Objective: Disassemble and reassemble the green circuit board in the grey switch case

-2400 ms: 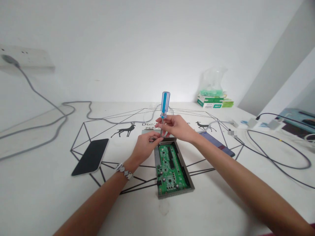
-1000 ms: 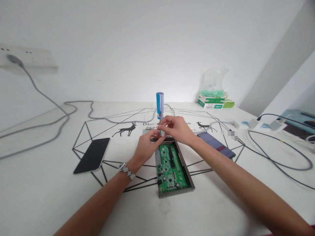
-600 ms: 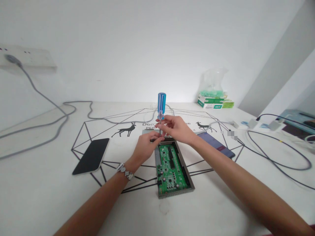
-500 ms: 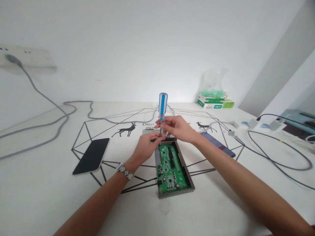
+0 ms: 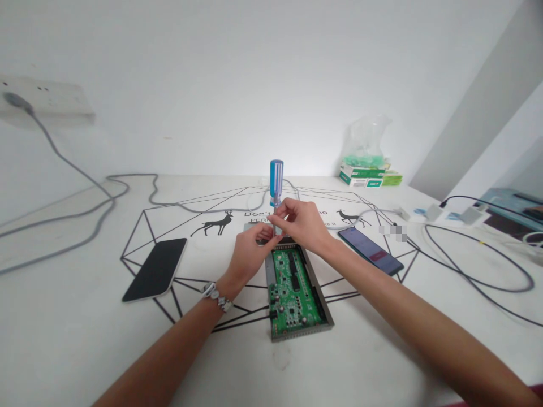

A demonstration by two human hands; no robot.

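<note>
A screwdriver point(image 5: 276, 180) with a blue-and-clear striped handle stands upright over the far end of an opened metal case. My right hand point(image 5: 302, 221) pinches its shaft just below the handle. Close to the tip, my left hand point(image 5: 253, 249) has curled fingers and a thumb reaching toward the case's far edge; what it pinches is hidden. A green circuit board point(image 5: 292, 288) lies inside the case point(image 5: 326, 316), with chips and small parts showing. The screwdriver's tip is covered by my fingers.
A black-screened phone point(image 5: 156, 269) lies to the left, and a second phone point(image 5: 371, 251) with a lit screen to the right. Grey cable point(image 5: 97, 226) runs across the left. Boxes with a plastic bag point(image 5: 365, 164) stand at the back right, near a power strip point(image 5: 441, 213).
The screwdriver handle has turned, its blue stripe now further left. My right fingers have shifted around the shaft, and my left hand has moved slightly. The view has shifted a little.
</note>
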